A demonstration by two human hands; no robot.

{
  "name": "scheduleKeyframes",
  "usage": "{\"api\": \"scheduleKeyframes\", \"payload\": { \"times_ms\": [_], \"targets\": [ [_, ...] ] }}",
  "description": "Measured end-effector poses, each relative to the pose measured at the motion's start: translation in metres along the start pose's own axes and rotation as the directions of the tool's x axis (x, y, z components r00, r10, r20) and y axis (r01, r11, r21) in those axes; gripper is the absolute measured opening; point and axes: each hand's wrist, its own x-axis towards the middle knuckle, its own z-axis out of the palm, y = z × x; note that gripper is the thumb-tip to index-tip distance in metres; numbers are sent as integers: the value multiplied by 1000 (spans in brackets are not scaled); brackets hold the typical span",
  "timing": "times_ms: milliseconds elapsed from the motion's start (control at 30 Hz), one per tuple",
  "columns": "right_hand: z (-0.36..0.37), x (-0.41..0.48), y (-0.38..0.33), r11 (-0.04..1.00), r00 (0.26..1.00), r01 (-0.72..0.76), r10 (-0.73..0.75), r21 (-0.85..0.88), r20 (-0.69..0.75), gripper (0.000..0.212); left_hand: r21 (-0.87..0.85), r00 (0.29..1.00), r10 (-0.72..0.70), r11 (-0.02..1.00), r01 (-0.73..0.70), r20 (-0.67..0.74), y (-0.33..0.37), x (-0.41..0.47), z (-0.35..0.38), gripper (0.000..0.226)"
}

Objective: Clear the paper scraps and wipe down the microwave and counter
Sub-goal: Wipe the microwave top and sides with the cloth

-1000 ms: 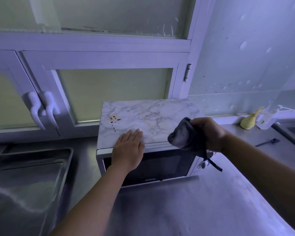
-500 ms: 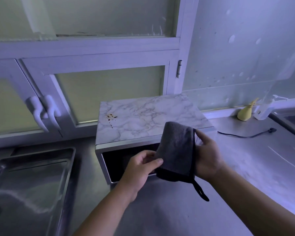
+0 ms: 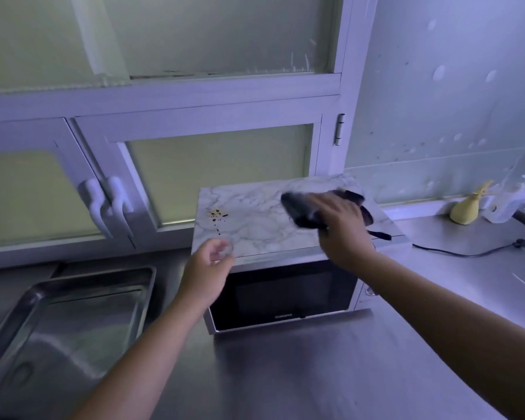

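Observation:
A microwave (image 3: 285,294) with a marble-patterned top (image 3: 255,222) stands on the steel counter (image 3: 315,374). Brown stain spots (image 3: 217,214) mark the top's left part. My right hand (image 3: 343,228) holds a bunched dark grey cloth (image 3: 299,207) down on the right half of the top; the cloth's strap trails off to the right. My left hand (image 3: 206,268) hovers at the front left corner of the microwave, fingers loosely curled and holding nothing. No paper scraps show in this view.
A steel sink (image 3: 73,313) lies left of the microwave. Behind stand white cabinet doors with curved handles (image 3: 106,207). On the right, a yellow object (image 3: 465,209) sits by the wall and a black cable (image 3: 467,253) lies on the counter.
Both hands held the cloth in front of the microwave door before; now my left hand has let go and my right hand has carried the cloth up onto the marble top.

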Motion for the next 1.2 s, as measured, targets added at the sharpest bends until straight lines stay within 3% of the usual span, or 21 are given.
{"api": "scheduleKeyframes", "payload": {
  "times_ms": [67,133,267,333,400,467,567,733,1000,1200],
  "targets": [
    [27,-1,2,991,936,3,44,-133,349,69,102,999,-25,994,29,-33,-13,15,-9,35],
    [42,-4,1,991,885,-32,87,-127,457,64,218,997,-36,975,51,-74,-25,29,-14,46],
    [39,15,-2,985,963,-128,151,-115,222,72,294,990,-93,948,122,-109,-30,61,-13,66],
    [41,26,0,966,931,-151,211,-212,299,77,271,983,-165,945,182,-82,-27,77,-7,75],
    [50,32,3,938,846,-187,304,-291,437,81,281,973,-212,932,228,-86,-27,89,-1,76],
    [60,36,9,921,793,-239,368,-308,485,81,392,969,-222,886,247,-108,-29,95,6,76],
    [75,46,18,915,809,-237,372,-326,455,85,611,972,-178,756,233,-151,-35,94,14,73],
    [97,99,32,913,829,-252,375,-322,415,85,710,978,-125,674,206,-165,-33,92,16,72],
    [133,203,59,927,867,-189,313,-325,389,81,712,977,-94,671,206,-194,-38,93,24,73],
    [150,234,64,933,880,-170,288,-316,378,83,707,970,-85,670,225,-229,-46,102,24,72]
  ]
}}
